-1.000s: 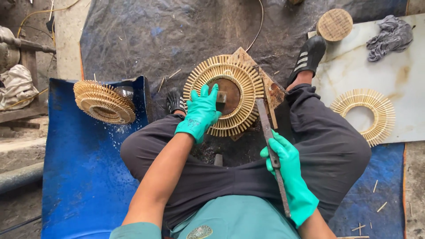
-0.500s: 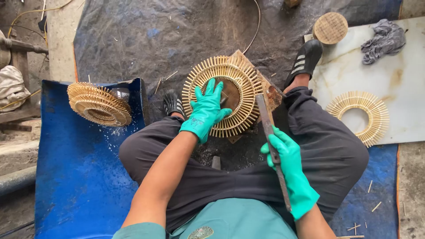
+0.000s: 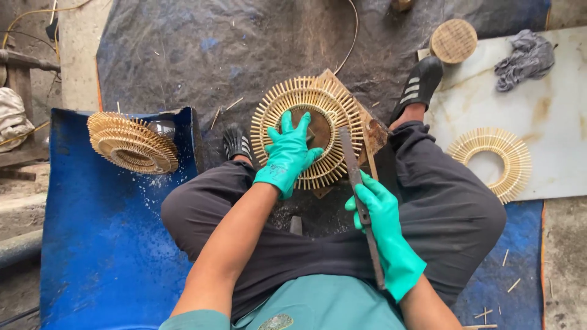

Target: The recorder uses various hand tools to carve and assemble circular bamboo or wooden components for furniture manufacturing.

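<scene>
I sit cross-legged in dark trousers, both hands in green gloves. My left hand point(image 3: 288, 153) lies flat with fingers spread on a round sunburst ring of bamboo sticks point(image 3: 330, 101), which rests on a wooden block point(image 3: 374, 131) between my feet. My right hand point(image 3: 380, 211) grips a long dark metal blade point(image 3: 353, 165). Its tip lies against the right side of the ring, and its rear end runs back along my forearm.
A stack of similar bamboo rings point(image 3: 131, 142) sits on a blue sheet point(image 3: 92, 244) at my left. Another ring point(image 3: 489, 160) lies on a white board point(image 3: 550, 122) at right, with a round woven disc point(image 3: 453, 40) and a grey rag point(image 3: 529, 55). A dark tarp point(image 3: 214, 49) covers the ground ahead.
My left hand has spread flatter on the ring and shifted a little. The right hand and blade stay nearly in place.
</scene>
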